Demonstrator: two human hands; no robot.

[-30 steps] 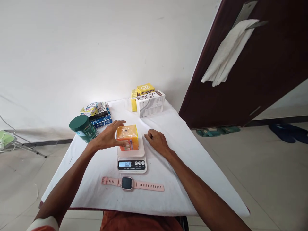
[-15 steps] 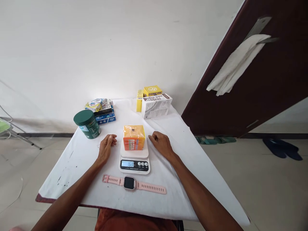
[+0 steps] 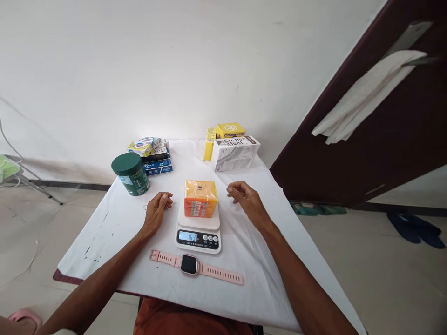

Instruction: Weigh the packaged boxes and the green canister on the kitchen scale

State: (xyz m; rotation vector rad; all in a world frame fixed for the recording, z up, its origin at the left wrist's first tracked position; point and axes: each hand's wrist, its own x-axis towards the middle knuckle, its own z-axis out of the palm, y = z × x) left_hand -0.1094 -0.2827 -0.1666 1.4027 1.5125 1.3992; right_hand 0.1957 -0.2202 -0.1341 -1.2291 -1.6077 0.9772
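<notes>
Box [image 3: 200,200] on scale [image 3: 198,228] showing 163; weighing seemingly in hand; left hand [image 3: 156,214], right hand [image 3: 248,201] empty, half-curled; lifting would need wider grasp.

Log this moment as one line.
orange box: on scale | display: 163 | left hand: left of scale, off box | right hand: right of scale, off box | watch: in front of scale

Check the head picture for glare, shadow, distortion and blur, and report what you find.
Head view: small glossy highlights on the wrapped orange box; head view: a soft shadow on the wall beside the white carton; head view: the door leans steeply, probably wide-angle distortion or camera tilt; head view: the scale display reads 163 legibly, while the door handle looks blurred.
</notes>
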